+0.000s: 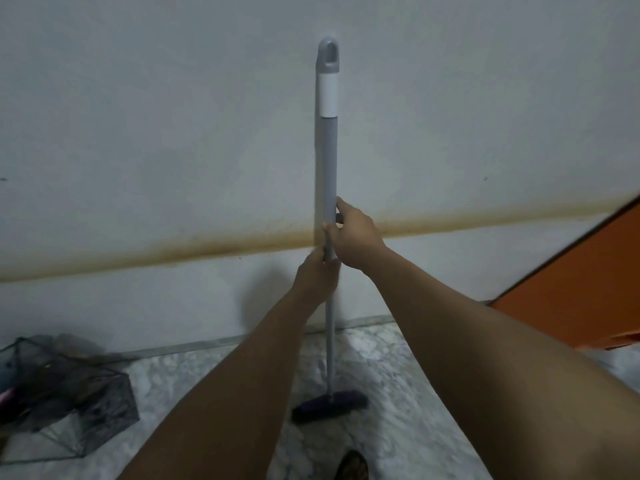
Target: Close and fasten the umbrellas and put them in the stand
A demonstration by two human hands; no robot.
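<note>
- A long grey metal broom pole (327, 161), with a white sleeve and a grey plastic hanging cap at its top, stands nearly upright against the pale plastered wall (138, 133).
- The left hand (317, 271) is wrapped around the pole from the left, fingers curled tight on it, just under the right hand.
- The right hand (356, 233) sits higher on the pole; its thumb and fingers pinch the shaft, the index finger lying along the pole's right side and pointing up.
- The two hands touch or nearly touch each other on the shaft.
- The dark purple brush head (329, 405) at the pole's foot rests on the white marbled floor (207, 393), close to the wall.
- A dark wire-mesh stand (69, 393) sits at the lower left on the floor, well apart from the pole; something lies inside it, too blurred to tell whether it is an umbrella.
- An orange panel (571, 289) fills the right edge.
- A brown stain band (173, 251) crosses the wall behind the hands.
</note>
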